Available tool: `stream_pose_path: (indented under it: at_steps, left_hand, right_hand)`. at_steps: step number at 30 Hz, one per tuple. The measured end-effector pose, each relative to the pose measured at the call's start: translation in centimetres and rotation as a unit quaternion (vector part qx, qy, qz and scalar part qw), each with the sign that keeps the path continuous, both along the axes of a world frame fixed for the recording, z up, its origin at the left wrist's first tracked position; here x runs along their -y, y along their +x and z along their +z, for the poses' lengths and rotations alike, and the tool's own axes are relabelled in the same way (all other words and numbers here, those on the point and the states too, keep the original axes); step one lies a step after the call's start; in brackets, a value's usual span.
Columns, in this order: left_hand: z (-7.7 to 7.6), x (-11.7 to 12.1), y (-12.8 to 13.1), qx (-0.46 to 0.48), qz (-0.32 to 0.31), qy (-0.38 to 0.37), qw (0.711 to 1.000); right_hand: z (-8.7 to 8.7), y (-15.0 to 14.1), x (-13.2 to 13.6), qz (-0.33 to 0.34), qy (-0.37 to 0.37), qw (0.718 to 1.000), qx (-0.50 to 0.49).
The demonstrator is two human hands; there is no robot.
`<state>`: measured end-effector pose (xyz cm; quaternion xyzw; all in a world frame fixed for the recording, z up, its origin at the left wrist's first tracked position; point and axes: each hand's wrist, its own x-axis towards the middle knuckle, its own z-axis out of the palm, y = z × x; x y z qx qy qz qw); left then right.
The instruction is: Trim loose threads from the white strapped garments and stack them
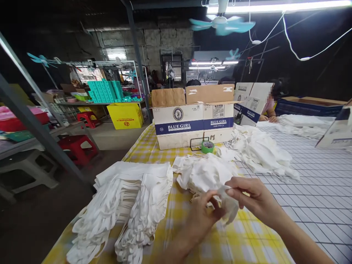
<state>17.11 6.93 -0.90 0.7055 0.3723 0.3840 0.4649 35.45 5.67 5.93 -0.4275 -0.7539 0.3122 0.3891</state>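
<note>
Above the yellow-checked desk [177, 220], the left hand [202, 214] and right hand [257, 198] pinch a white fabric piece [230, 207] in their fingers; a carton [180, 137] stands behind; a blue fan [220, 21] hangs overhead.

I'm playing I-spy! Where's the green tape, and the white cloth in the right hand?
Green tape [207, 149]: head view, front of its outer side.
White cloth [230, 208]: head view, its hanging part.

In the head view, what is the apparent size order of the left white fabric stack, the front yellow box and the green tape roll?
1. Left white fabric stack, helped by nearness
2. Front yellow box
3. Green tape roll
</note>
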Motion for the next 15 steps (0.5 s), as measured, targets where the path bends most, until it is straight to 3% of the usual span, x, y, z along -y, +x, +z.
stream_pose_path:
  at_steps: [3,6,9,12,15]
  left_hand:
    - [0.2,0.4,-0.3,0.037,-0.047,-0.028,0.998]
    - [-0.2,0.1,-1.3,0.048,-0.031,-0.002,0.998]
    - [-1.0,-0.4,-2.2,0.055,-0.035,0.008,0.998]
    - [-1.2,-0.5,-2.8,0.084,-0.069,-0.051,0.993]
    - [-0.1,0.0,-3.4,0.071,-0.079,-0.07,0.992]
  right_hand:
    - [-0.2,1.0,0.5,-0.056,-0.068,0.994,-0.065]
    - [-1.0,1.7,0.2,-0.099,-0.137,0.976,-0.136]
    - [-2.9,1.8,-0.4,-0.103,-0.223,0.951,-0.191]
    - [-4.5,1.7,-0.6,-0.1,-0.289,0.922,-0.239]
    - [-4.2,1.8,-0.1,-0.083,-0.295,0.914,-0.268]
